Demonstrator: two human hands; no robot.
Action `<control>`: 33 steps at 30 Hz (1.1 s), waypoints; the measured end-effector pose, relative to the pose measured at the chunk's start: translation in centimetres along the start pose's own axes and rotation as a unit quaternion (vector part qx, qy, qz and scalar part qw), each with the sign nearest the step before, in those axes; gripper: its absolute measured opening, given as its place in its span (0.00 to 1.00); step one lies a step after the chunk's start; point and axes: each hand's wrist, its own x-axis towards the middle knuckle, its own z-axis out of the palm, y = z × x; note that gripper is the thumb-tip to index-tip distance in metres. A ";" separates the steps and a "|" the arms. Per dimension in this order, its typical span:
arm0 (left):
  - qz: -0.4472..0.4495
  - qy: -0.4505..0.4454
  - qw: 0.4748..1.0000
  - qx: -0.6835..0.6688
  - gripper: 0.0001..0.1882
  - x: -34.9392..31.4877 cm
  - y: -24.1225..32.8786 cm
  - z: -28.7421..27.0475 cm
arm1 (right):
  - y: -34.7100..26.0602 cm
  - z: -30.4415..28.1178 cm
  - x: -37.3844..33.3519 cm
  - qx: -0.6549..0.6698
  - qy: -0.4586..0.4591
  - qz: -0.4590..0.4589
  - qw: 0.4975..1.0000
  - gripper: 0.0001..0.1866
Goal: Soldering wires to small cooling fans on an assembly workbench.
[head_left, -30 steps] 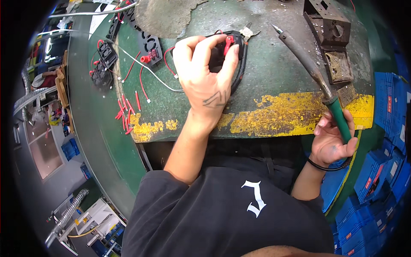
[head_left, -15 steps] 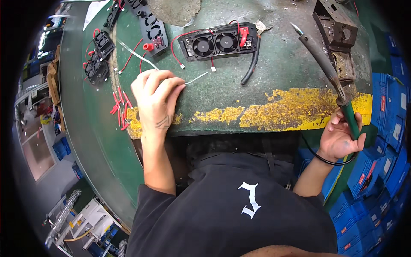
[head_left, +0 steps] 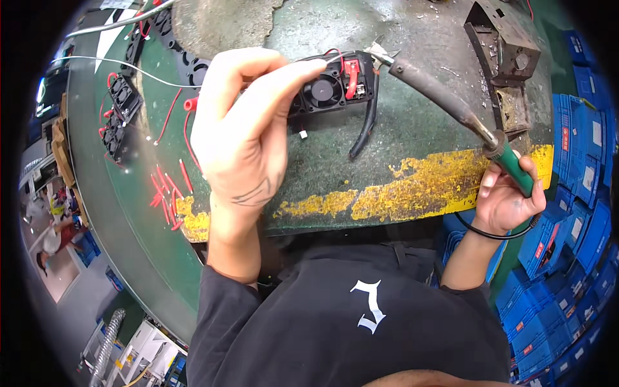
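Observation:
My left hand [head_left: 242, 129] is raised over the bench, thumb and fingers pinched on a thin silvery solder wire [head_left: 135, 66] that trails off to the upper left. It covers the left part of a black twin-fan panel [head_left: 322, 93] with a red lead [head_left: 351, 79] at its right end. My right hand [head_left: 506, 197] grips the green handle of a soldering iron [head_left: 438, 97]. The iron's tip is at the panel's upper right corner, over a small pale piece [head_left: 376, 48]; whether they touch I cannot tell. A thick black cable [head_left: 366, 129] hangs from that corner.
Several short red tubes [head_left: 169, 193] lie at the bench's left. Beyond them are more black fan units [head_left: 122, 97] with red wires. A rusty metal bracket [head_left: 516, 48] stands at the back right. Blue crates [head_left: 548, 258] are stacked right of the bench.
My left hand has risen and moved toward the fan panel with the solder wire. The iron's tip has swung left and down to the panel's corner. The view has shifted slightly.

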 end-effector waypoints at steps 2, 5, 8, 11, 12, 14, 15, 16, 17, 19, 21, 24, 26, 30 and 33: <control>-0.040 -0.022 0.998 -0.030 0.13 -0.3 -0.3 0.6 | 0.1 0.2 0.1 0.000 -0.053 0.013 0.999 0.26; -0.059 -0.028 0.997 -0.030 0.15 -0.9 -0.6 1.1 | 0.1 0.2 0.1 -0.008 -0.061 0.014 0.998 0.26; -0.049 -0.022 0.998 -0.039 0.16 -1.0 -1.3 1.5 | 0.1 0.0 0.3 -0.017 -0.075 0.013 0.997 0.27; -0.033 -0.013 0.998 -0.048 0.17 -1.3 -1.5 2.1 | 0.1 -0.2 0.3 -0.019 -0.081 0.018 0.996 0.27; -0.024 -0.008 0.998 -0.050 0.18 -1.3 -1.5 2.1 | 0.1 -0.1 0.3 -0.018 -0.083 0.019 0.996 0.27; -0.032 -0.019 0.998 -0.046 0.14 -1.3 -1.7 1.8 | 0.2 -0.1 0.1 -0.021 -0.068 0.017 0.997 0.28; -0.035 -0.033 0.998 -0.041 0.10 -1.3 -1.8 1.6 | 0.3 -0.1 0.1 -0.020 -0.050 0.011 0.998 0.29; -0.043 -0.032 0.998 -0.044 0.10 -1.3 -1.7 1.6 | 0.3 -0.1 0.1 -0.023 -0.051 0.012 0.998 0.29; -0.045 -0.030 0.998 -0.044 0.10 -1.4 -1.8 1.7 | 0.2 -0.1 0.1 -0.024 -0.063 0.016 0.998 0.28; -0.033 -0.025 0.998 -0.042 0.10 -1.4 -2.0 1.7 | 0.2 0.1 0.2 -0.022 -0.078 0.022 0.996 0.27; -0.034 -0.023 0.998 -0.044 0.10 -1.4 -1.9 1.8 | 0.1 0.2 0.2 -0.027 -0.072 0.020 0.997 0.28; -0.028 -0.019 0.998 -0.049 0.10 -1.5 -1.9 2.0 | 0.2 0.2 0.3 -0.021 -0.082 0.022 0.996 0.28; -0.024 -0.016 0.998 -0.048 0.10 -1.5 -2.1 2.0 | 0.2 0.3 0.3 -0.021 -0.079 0.025 0.996 0.28; -0.011 -0.019 0.999 -0.042 0.10 -1.5 -2.1 2.1 | 0.2 0.1 0.4 -0.026 -0.085 0.025 0.996 0.28; -0.016 -0.016 0.999 -0.044 0.10 -1.6 -1.9 2.1 | 0.2 0.0 0.3 -0.028 -0.084 0.021 0.996 0.28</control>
